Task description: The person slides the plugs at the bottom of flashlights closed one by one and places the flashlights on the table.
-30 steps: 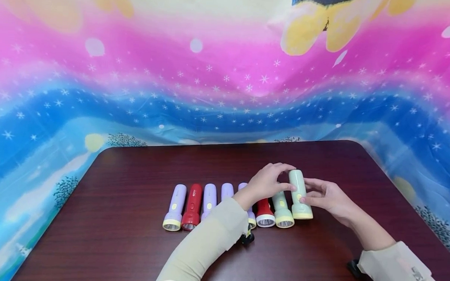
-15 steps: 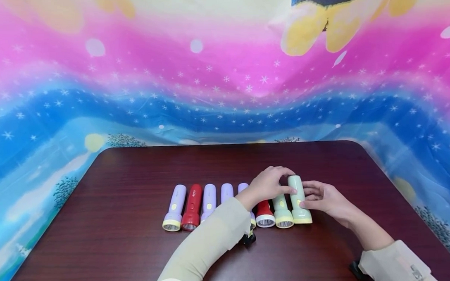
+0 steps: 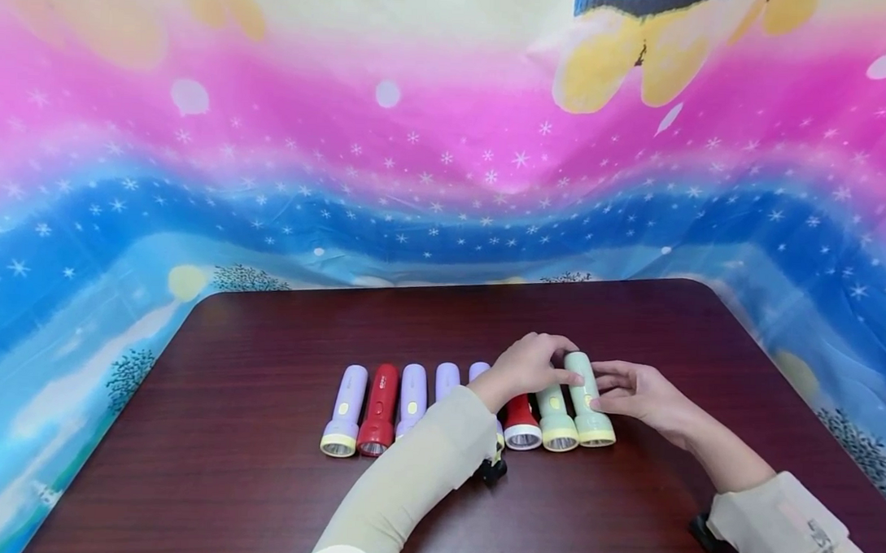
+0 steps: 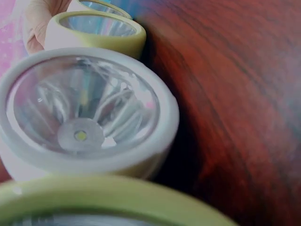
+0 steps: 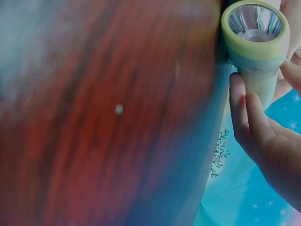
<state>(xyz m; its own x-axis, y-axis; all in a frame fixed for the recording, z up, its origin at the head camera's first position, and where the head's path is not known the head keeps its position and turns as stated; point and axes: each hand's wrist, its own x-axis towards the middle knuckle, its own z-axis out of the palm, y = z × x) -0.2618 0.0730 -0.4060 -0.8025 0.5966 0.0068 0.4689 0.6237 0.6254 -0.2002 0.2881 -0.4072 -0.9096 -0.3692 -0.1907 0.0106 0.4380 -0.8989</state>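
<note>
A pale green flashlight [image 3: 583, 412] with a yellow lens ring is at the right end of a row of flashlights. My left hand [image 3: 524, 365] pinches its tail end between thumb and fingers. From the right side, my right hand [image 3: 644, 393] holds its body, the thumb near the yellow switch. The right wrist view shows this flashlight [image 5: 256, 47] lens end toward the camera, with fingers [image 5: 256, 115] along its body. Beside it lies another green flashlight [image 3: 555, 415], then a red one with a white ring [image 3: 522, 426], whose tail my left hand hides.
Further left lie a lilac flashlight [image 3: 345, 411], a red flashlight [image 3: 380, 408] and more lilac ones [image 3: 413, 397], partly behind my left sleeve [image 3: 414, 471]. All lenses face the near side of the dark wooden table [image 3: 224, 464]. A patterned cloth [image 3: 418, 145] hangs behind.
The rightmost green flashlight, held by both hands, has come down from a raised, more upright pose to lie close beside its green neighbour. Both hands have lowered slightly with it.
</note>
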